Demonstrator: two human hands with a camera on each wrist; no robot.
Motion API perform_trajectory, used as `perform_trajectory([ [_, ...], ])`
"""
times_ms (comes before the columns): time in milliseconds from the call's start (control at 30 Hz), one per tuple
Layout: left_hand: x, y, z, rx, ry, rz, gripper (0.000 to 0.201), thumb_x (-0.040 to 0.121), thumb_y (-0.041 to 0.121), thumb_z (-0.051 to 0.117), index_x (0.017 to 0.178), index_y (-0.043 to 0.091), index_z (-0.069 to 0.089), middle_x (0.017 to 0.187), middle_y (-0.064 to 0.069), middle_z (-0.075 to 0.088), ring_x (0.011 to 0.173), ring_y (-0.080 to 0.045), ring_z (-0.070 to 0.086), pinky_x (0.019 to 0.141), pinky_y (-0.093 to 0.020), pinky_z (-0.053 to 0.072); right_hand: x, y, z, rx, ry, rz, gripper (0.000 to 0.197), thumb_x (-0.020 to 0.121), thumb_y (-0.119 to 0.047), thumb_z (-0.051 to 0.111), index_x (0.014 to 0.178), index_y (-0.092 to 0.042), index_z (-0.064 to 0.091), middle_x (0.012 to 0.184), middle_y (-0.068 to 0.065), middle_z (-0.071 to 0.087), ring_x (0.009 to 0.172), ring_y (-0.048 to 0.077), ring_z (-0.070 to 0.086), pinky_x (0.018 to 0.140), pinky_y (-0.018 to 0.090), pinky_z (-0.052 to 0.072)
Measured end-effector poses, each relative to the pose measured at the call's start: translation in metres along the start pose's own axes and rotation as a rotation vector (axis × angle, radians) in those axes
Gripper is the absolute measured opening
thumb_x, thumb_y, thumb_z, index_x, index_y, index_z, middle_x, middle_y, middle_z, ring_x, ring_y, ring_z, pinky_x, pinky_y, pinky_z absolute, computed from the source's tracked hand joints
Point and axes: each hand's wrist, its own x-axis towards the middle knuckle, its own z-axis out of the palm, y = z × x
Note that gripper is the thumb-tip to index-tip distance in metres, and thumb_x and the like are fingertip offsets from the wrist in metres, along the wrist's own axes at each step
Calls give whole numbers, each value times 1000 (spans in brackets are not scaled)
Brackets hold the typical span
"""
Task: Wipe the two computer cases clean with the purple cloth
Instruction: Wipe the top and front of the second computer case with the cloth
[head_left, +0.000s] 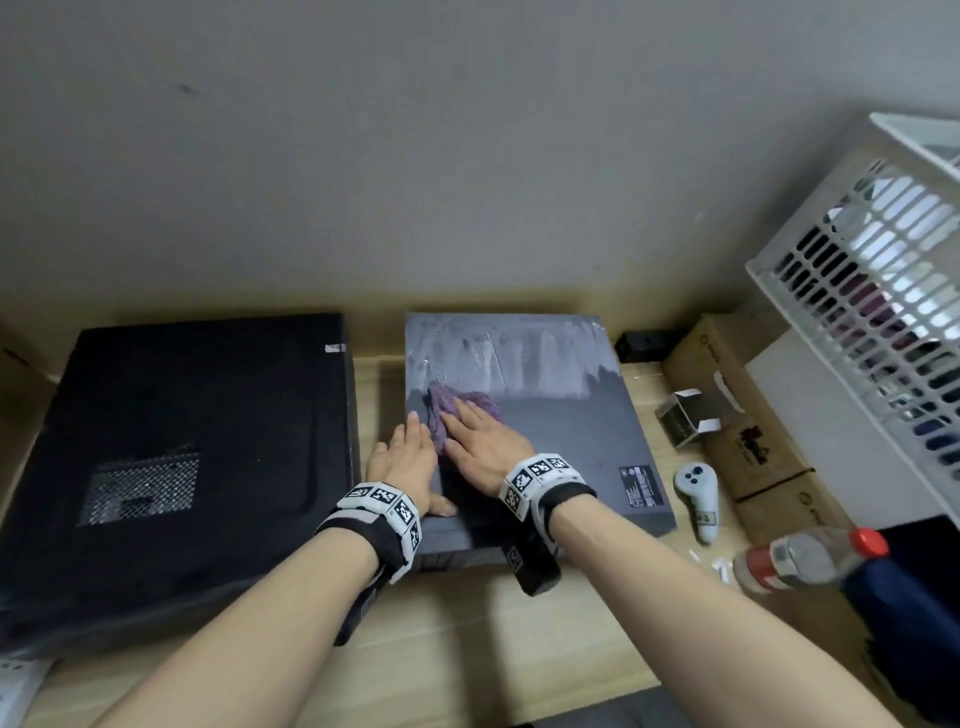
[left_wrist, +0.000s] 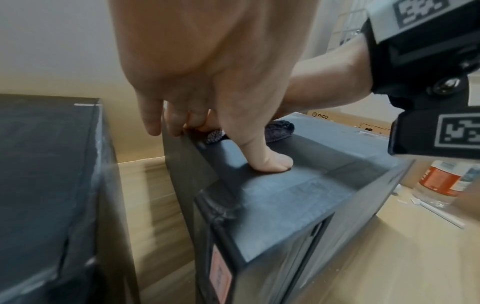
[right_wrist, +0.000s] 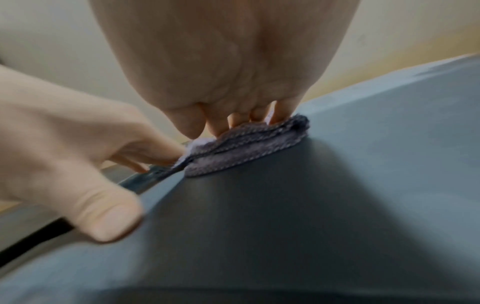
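The purple cloth (head_left: 464, 413) lies bunched up on top of the grey computer case (head_left: 561, 431), close to that case's left edge and about halfway between its near end and its far end. The right hand (head_left: 485, 449) lies flat on the cloth with straight fingers and presses it down. It does not pinch it. The cloth sits just past the right fingertips, on the far side of the hand.

The grey case runs long from near to far. Its far part looks pale and streaky. Its near part looks darker and even. The cloth is right at the line between the two parts. My guess is that the pale part is what the wipe still has to cover, so the next push should go away from the person, along the long way of the case.

The left hand (head_left: 408, 467) rests on the left edge of the same case, just beside the cloth. Its thumb presses down on the top, and its fingers hang over the side. I think it keeps the case from sliding. The right hand is the one on the cloth, so it is the one to wipe.

The black computer case (head_left: 171, 441) lies flat to the left, with a gap of wooden desk (head_left: 519, 639) between the two cases. No hand touches it.
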Motion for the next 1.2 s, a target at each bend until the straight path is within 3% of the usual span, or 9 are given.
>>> perform_trajectory([
  [133, -3, 1, -4, 58, -13, 1, 127, 67, 67, 72, 152, -1, 5, 161, -19, -1, 149, -30, 10, 118, -42, 24, -33, 58, -15, 98, 27, 131, 53, 107, -33, 29, 156, -17, 21, 165, 0, 5, 152, 13, 4, 113, 17, -6],
  [267, -2, 1, -6, 72, 9, 15, 127, 67, 69, 70, 152, -2, 7, 161, -19, 1, 149, -30, 7, 118, -41, 24, -62, 126, -22, 87, 48, 311, 53, 106, -32, 30, 156, -14, 22, 165, 6, 7, 152, 16, 5, 117, 22, -5],
  [367, -1, 0, -5, 53, 12, 17, 126, 69, 68, 70, 152, -1, 5, 161, -19, -1, 150, -30, 3, 119, -41, 21, -53, 148, -20, 66, 35, 363, 53, 106, -33, 28, 154, -11, 26, 164, 9, 12, 152, 20, 9, 120, 26, -4],
  [500, -2, -5, -2, 1, 25, 36, 126, 68, 67, 71, 152, -1, 6, 161, -19, -1, 150, -29, 2, 120, -40, 21, -21, 143, -20, 65, 11, 378, 53, 102, -33, 25, 148, -8, 34, 163, 15, 16, 150, 28, 15, 123, 42, 8],
  [667, -2, -7, -2, -41, 7, 39, 126, 69, 63, 73, 153, 0, 3, 161, -20, -6, 150, -30, -2, 120, -41, 19, 7, 102, -27, 82, -16, 290, 60, 103, -32, 27, 157, -13, 12, 165, 9, 1, 152, 25, 0, 123, 41, 3],
  [833, 0, -5, 0, -41, 4, 34, 128, 66, 62, 75, 153, 0, 5, 161, -20, -5, 150, -29, -2, 120, -40, 19, 46, 17, -16, 24, -70, 60, 61, 102, -34, 28, 157, -14, 11, 165, 10, -1, 152, 26, -1, 124, 42, 5],
  [933, 0, -2, -4, -41, -6, 27, 120, 66, 59, 77, 152, 2, 17, 161, -18, 0, 150, -28, -1, 121, -39, 17, 56, -19, -11, -1, -82, -8, 62, 103, -37, 27, 157, -11, 12, 165, 12, -1, 152, 26, -1, 124, 40, 4],
  [1100, -2, -2, -8, -14, -24, 23, 131, 65, 64, 76, 152, -2, 5, 161, -19, -2, 150, -28, 1, 120, -40, 19, 42, 13, -17, 81, -41, -53, 58, 105, -45, 21, 157, -20, 15, 166, 2, 2, 152, 15, 1, 120, 29, -3],
  [1200, -1, -2, -11, 28, -40, 42, 132, 64, 68, 74, 152, -3, 7, 160, -22, -1, 150, -30, 3, 120, -40, 19, 24, 50, -23, 104, -15, 43, 56, 105, -44, 21, 157, -21, 19, 166, 0, 1, 152, 14, 1, 118, 26, -3],
])
